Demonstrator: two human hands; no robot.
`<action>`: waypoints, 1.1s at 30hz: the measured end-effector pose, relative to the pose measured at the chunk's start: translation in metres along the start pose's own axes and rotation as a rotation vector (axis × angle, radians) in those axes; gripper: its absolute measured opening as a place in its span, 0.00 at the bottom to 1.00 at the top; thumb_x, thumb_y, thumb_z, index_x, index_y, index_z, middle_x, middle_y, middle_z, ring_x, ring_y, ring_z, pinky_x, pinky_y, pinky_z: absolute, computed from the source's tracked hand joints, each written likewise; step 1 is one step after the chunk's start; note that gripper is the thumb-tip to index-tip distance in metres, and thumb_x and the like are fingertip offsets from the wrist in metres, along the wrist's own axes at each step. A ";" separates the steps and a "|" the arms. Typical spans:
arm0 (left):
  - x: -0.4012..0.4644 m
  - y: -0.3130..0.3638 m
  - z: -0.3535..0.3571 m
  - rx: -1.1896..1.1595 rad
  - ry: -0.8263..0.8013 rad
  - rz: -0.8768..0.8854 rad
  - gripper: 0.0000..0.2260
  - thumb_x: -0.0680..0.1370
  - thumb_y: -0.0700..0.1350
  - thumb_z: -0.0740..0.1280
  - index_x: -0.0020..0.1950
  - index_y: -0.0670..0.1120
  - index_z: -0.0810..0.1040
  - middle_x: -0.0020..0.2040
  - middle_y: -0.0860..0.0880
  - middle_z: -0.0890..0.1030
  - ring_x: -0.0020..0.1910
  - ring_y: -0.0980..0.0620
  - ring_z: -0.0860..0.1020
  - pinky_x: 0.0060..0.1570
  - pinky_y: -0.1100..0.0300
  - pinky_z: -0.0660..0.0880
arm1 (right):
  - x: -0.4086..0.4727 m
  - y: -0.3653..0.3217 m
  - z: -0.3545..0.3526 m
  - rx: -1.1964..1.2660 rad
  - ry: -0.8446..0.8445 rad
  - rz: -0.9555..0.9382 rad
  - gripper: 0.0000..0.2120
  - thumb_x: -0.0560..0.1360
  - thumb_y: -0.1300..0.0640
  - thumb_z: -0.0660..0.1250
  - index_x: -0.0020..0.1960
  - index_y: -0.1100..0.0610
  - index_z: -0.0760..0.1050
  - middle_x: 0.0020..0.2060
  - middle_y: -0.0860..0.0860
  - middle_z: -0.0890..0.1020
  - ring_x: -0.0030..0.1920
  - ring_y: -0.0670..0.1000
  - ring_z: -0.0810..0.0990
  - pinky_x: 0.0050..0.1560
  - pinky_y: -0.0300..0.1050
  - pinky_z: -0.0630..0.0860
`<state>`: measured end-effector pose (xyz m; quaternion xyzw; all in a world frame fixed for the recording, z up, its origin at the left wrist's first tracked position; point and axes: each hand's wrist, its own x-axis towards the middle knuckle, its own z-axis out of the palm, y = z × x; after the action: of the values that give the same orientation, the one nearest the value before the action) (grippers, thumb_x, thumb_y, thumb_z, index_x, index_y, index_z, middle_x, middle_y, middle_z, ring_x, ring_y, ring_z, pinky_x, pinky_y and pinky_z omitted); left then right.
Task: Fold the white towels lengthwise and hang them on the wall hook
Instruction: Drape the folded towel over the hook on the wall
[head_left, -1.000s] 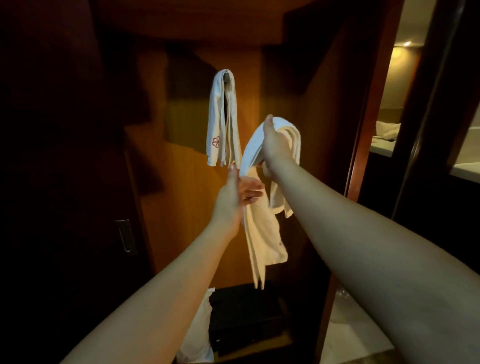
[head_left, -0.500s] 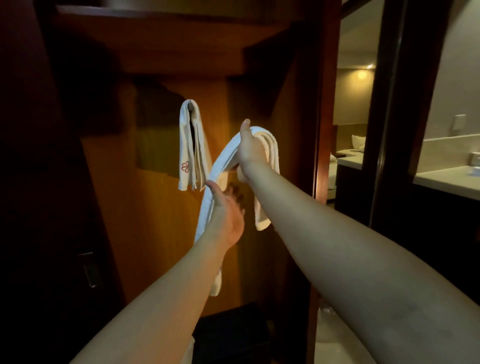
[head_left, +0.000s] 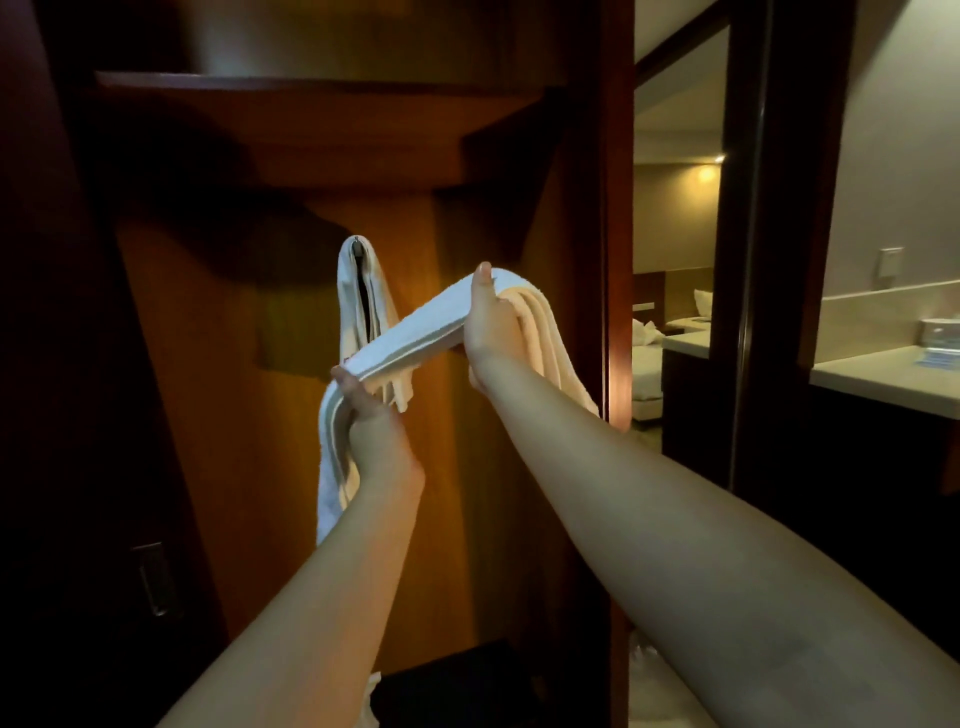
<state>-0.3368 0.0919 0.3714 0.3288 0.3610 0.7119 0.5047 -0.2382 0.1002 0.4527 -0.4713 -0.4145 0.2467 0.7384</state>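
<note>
One folded white towel (head_left: 354, 291) hangs over the wall hook (head_left: 356, 242) on the wooden back panel. A second white towel (head_left: 415, 330), folded into a long strip, stretches between my hands just in front of the hung one. My right hand (head_left: 491, 322) grips its upper part, with the end draping down behind my wrist. My left hand (head_left: 371, 421) grips the strip lower down, and the rest hangs below it along my forearm.
A wooden shelf (head_left: 311, 85) runs above the hook. A dark box (head_left: 467, 680) sits on the closet floor. The door frame (head_left: 618, 312) stands to the right, with a bedroom beyond it and a pale counter (head_left: 883, 374) at far right.
My left hand, open beside the strip before, now grips it and has pulled it taut to the left. The view has shifted, so the hook sits lower in frame.
</note>
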 end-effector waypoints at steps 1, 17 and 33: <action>0.003 0.002 -0.001 -0.162 -0.036 -0.117 0.37 0.67 0.81 0.56 0.55 0.51 0.77 0.46 0.52 0.81 0.50 0.54 0.76 0.51 0.58 0.70 | 0.000 -0.002 0.001 0.011 -0.014 0.010 0.23 0.79 0.31 0.52 0.45 0.49 0.71 0.43 0.47 0.78 0.48 0.49 0.79 0.59 0.51 0.79; 0.044 0.087 -0.009 0.227 -0.119 0.154 0.04 0.81 0.50 0.63 0.48 0.52 0.74 0.39 0.54 0.84 0.39 0.58 0.82 0.32 0.64 0.71 | 0.026 -0.010 -0.054 -0.504 -0.048 -0.005 0.22 0.80 0.41 0.58 0.65 0.54 0.75 0.52 0.53 0.80 0.49 0.54 0.77 0.50 0.44 0.67; 0.186 0.145 -0.001 0.450 -0.312 0.272 0.22 0.80 0.65 0.59 0.55 0.48 0.79 0.55 0.44 0.83 0.58 0.47 0.80 0.54 0.54 0.72 | 0.119 0.000 0.033 -0.459 -0.157 -0.107 0.39 0.75 0.24 0.50 0.68 0.51 0.76 0.57 0.53 0.81 0.58 0.54 0.79 0.63 0.52 0.72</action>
<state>-0.4583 0.2363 0.5129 0.5831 0.3805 0.6159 0.3686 -0.2030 0.2060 0.5052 -0.5832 -0.5403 0.1424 0.5897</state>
